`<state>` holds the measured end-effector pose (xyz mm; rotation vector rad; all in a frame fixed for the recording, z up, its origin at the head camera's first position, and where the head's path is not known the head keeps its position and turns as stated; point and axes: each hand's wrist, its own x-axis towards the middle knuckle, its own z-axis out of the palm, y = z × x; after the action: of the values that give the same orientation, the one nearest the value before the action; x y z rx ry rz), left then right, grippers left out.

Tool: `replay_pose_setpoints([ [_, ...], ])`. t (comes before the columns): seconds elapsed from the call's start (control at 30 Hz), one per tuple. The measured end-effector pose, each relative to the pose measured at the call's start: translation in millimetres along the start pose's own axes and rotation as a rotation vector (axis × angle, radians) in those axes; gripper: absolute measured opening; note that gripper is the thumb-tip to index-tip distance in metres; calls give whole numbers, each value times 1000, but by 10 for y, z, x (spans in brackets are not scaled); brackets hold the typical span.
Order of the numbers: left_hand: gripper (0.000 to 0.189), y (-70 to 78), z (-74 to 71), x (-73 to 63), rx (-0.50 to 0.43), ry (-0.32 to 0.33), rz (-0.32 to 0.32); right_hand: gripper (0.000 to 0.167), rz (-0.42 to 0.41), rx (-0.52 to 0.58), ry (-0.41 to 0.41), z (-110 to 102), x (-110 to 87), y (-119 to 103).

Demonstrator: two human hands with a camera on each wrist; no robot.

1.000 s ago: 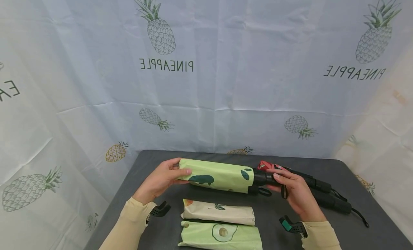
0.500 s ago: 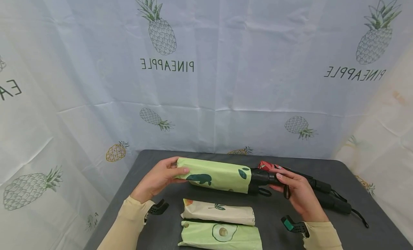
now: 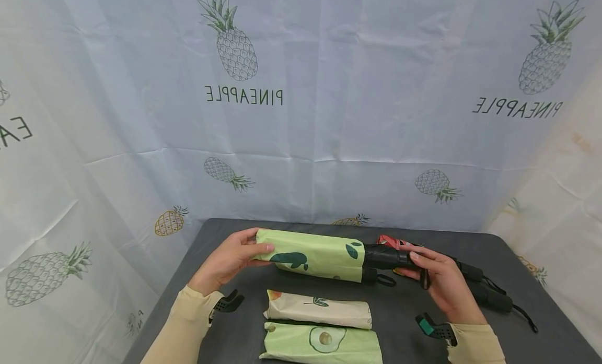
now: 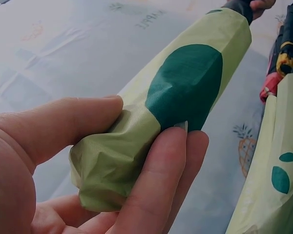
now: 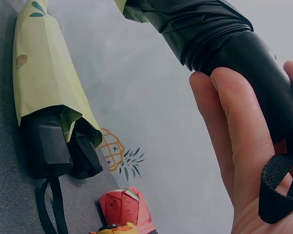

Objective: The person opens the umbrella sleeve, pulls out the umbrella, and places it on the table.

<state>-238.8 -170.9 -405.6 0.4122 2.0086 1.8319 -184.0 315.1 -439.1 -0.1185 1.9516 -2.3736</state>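
A black folding umbrella (image 3: pixel 388 257) sticks partly out of a light green umbrella sleeve (image 3: pixel 310 246) with dark green avocado and leaf prints. My left hand (image 3: pixel 230 262) pinches the crumpled closed end of that sleeve, thumb on one side and fingers on the other, as the left wrist view shows. At the other end my right hand (image 3: pixel 437 275) grips the umbrella's black handle (image 5: pixel 259 83), whose wrist strap (image 5: pixel 278 195) hangs by the palm. Folded black fabric shows between sleeve mouth and handle. Below the held sleeve lies another sleeved umbrella (image 5: pixel 51 83) with its black handle out.
Nearer me lie a cream sleeve (image 3: pixel 324 310) and a green avocado sleeve (image 3: pixel 324 343), both flat. Folded umbrellas with black handles (image 3: pixel 494 298) and a red patterned one (image 3: pixel 388 242) lie at the right of the dark grey table (image 3: pixel 226 332). A pineapple-print curtain (image 3: pixel 301 129) hangs behind.
My right hand has drawn the umbrella a little to the right, and more black fabric shows. My left hand has shifted slightly left with the sleeve.
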Motion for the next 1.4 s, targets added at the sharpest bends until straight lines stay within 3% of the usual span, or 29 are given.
replay_pose_setpoints([
  [0.8,55,-36,-53,-2,15,-41,13,33,10,-20,-3,-72,-7,-28],
  [1.4,64,-32,-95,-24,30,-40,0,36,-40,8,-52,-147,-8,-2],
])
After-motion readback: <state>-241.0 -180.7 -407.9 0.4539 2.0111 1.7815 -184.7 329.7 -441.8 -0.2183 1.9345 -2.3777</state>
